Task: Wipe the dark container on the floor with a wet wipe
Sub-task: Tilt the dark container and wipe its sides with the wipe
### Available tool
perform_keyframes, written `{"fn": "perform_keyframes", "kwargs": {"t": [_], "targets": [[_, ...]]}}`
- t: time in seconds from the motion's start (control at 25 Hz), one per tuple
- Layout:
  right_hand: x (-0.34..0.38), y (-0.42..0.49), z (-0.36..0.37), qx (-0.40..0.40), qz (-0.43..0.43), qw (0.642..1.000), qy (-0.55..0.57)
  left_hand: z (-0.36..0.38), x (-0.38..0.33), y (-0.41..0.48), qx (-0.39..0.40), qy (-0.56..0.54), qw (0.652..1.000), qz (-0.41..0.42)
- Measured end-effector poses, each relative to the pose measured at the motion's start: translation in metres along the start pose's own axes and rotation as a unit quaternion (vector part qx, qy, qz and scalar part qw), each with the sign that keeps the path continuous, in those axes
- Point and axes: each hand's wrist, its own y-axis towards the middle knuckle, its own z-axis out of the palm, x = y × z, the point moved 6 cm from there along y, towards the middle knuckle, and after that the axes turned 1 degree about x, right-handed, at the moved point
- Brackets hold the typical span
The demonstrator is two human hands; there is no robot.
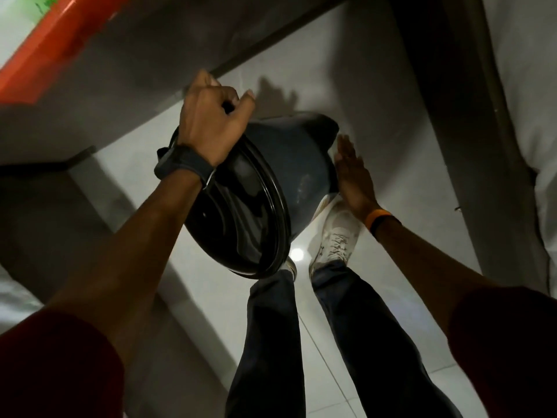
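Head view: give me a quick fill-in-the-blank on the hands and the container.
1. The left hand is closed in a ____ above the dark container.
2. The right hand lies flat against the container's ____.
3. The right wrist wears an ____ band.
4. Below the container is a white ____.

Missing: fist; side; orange; shoe

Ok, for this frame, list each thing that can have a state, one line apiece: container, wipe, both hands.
dark container: lifted off the floor, tilted on its side, rim toward the camera.
handle: gripped in a fist.
left hand: closed around the handle, holding the container up.
right hand: flat, fingers extended, pressed against the container's outer wall.
wet wipe: a pale edge shows under the right palm; hard to tell more.
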Motion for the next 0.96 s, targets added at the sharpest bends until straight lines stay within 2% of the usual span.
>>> {"fn": "perform_keyframes", "kwargs": {"t": [0.04, 0.12, 0.2, 0.24, 0.28, 0.36, 0.4, 0.44, 0.48, 0.52, 0.56, 0.6, 0.64, 0.68, 0.76, 0.8, 0.88, 0.96], "targets": [[0.009, -0.009, 0.000, 0.000, -0.019, 0.999, 0.028, -0.002, 0.000, 0.002, -0.011, 0.000, 1.000, -0.010], [0.039, -0.052, 0.009, 0.007, -0.127, 0.991, 0.048, -0.005, 0.005, 0.004, -0.015, -0.010, 0.999, -0.038], [0.065, -0.095, 0.029, 0.023, -0.250, 0.968, 0.009, -0.008, 0.014, 0.006, -0.026, -0.027, 0.997, -0.062], [0.067, -0.100, 0.037, 0.026, -0.278, 0.960, -0.018, -0.011, 0.018, 0.007, -0.045, -0.023, 0.996, -0.068], [0.065, -0.091, 0.039, 0.014, -0.273, 0.961, -0.035, -0.017, 0.019, 0.006, -0.077, -0.009, 0.995, -0.069], [0.042, -0.053, 0.029, -0.029, -0.160, 0.987, -0.019, -0.030, 0.010, -0.007, -0.155, 0.036, 0.987, -0.028], [0.027, -0.034, 0.023, -0.045, -0.087, 0.995, 0.008, -0.030, -0.003, -0.022, -0.170, 0.048, 0.984, 0.035], [0.011, -0.018, 0.016, -0.054, -0.030, 0.998, 0.025, -0.023, -0.023, -0.043, -0.152, 0.049, 0.977, 0.143], [0.001, -0.004, 0.011, -0.055, 0.004, 0.998, 0.027, -0.010, -0.045, -0.066, -0.098, 0.039, 0.954, 0.280], [-0.005, 0.007, 0.008, -0.049, 0.018, 0.998, 0.017, 0.004, -0.063, -0.091, -0.026, 0.029, 0.915, 0.401], [-0.007, 0.013, 0.006, -0.034, 0.020, 0.999, 0.003, 0.016, -0.075, -0.111, 0.043, 0.032, 0.872, 0.486], [-0.006, 0.018, 0.005, -0.017, 0.014, 1.000, -0.006, 0.024, -0.081, -0.123, 0.084, 0.053, 0.837, 0.538], [-0.003, 0.022, 0.003, -0.009, 0.006, 1.000, 0.000, 0.029, -0.082, -0.124, 0.099, 0.084, 0.821, 0.556], [-0.001, 0.021, 0.000, -0.008, 0.008, 1.000, 0.025, 0.031, -0.082, -0.117, 0.096, 0.115, 0.823, 0.548], [0.011, 0.005, -0.003, -0.005, 0.008, 0.994, 0.105, 0.025, -0.080, -0.094, 0.085, 0.148, 0.852, 0.494], [0.022, -0.011, -0.002, -0.005, -0.020, 0.990, 0.139, 0.021, -0.080, -0.081, 0.087, 0.146, 0.869, 0.465], [0.042, -0.052, 0.000, -0.021, -0.117, 0.983, 0.143, 0.013, -0.075, -0.055, 0.100, 0.118, 0.905, 0.397], [0.054, -0.085, 0.006, -0.045, -0.218, 0.972, 0.076, 0.004, -0.064, -0.033, 0.094, 0.119, 0.931, 0.331]]}}
